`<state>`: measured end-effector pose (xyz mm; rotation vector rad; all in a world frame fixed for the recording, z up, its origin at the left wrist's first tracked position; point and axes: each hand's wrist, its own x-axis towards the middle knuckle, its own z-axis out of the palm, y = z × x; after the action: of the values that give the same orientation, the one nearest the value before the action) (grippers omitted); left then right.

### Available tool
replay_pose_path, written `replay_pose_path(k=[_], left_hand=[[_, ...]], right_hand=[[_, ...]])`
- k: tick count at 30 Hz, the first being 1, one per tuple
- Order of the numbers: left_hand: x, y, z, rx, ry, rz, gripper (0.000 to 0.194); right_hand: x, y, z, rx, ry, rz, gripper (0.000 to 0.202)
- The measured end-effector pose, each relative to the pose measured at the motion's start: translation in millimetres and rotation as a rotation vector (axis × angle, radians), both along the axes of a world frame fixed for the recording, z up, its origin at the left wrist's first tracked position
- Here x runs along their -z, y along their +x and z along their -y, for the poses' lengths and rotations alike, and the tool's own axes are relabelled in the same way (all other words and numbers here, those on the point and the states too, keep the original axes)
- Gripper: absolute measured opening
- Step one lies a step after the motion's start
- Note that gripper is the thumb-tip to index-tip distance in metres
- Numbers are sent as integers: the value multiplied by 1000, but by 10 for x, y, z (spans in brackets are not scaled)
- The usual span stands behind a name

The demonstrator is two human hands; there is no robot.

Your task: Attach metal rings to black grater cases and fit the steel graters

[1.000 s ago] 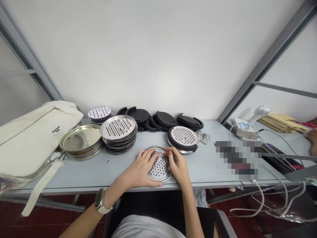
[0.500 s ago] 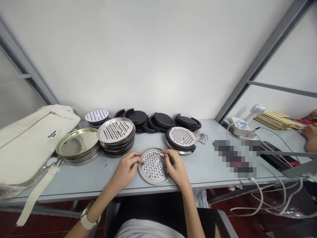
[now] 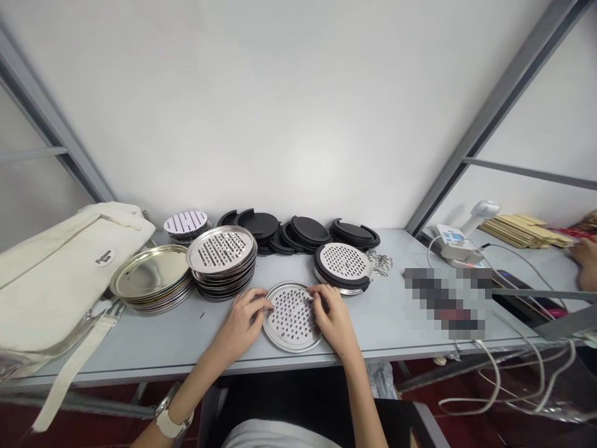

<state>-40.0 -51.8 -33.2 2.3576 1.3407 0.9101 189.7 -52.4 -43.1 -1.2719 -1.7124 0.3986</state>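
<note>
A round silver grater disc (image 3: 293, 316) with rows of raised holes lies in a shallow metal rim near the table's front edge. My left hand (image 3: 248, 316) holds its left side, thumb and fingertips curled at the edge. On the opposite side, the fingers of my right hand (image 3: 330, 316) bend over the upper right edge. Just behind my right hand sits a similar perforated disc (image 3: 346, 260), partly framed by a black holder. A stack of slotted grater discs (image 3: 222, 252) in metal rims rises beyond my left hand. The undersides of my fingertips are hidden.
Gold-toned round lids (image 3: 152, 274) are stacked beside a cream bag (image 3: 56, 280). Several black round holders (image 3: 310, 230) line the wall. Small metal clips (image 3: 381, 262) lie right of them. Farther right are a scanner (image 3: 480, 214), cables, wooden slats (image 3: 522, 231) and another person's hand (image 3: 585, 258).
The view has shifted slightly, so everything sits a little lower in the picture. Both hands stay at the grater disc's edges, with only slight finger movement.
</note>
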Motion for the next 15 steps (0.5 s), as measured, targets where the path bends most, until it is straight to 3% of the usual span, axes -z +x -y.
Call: replay_pose_path(k=[9, 15], left_hand=[[-39, -9, 12, -100, -7, 15, 27], [-77, -19, 25, -90, 68, 81, 26]], right_hand=[[-13, -11, 16, -30, 2, -45, 20], [-6, -13, 12, -33, 1, -57, 20]])
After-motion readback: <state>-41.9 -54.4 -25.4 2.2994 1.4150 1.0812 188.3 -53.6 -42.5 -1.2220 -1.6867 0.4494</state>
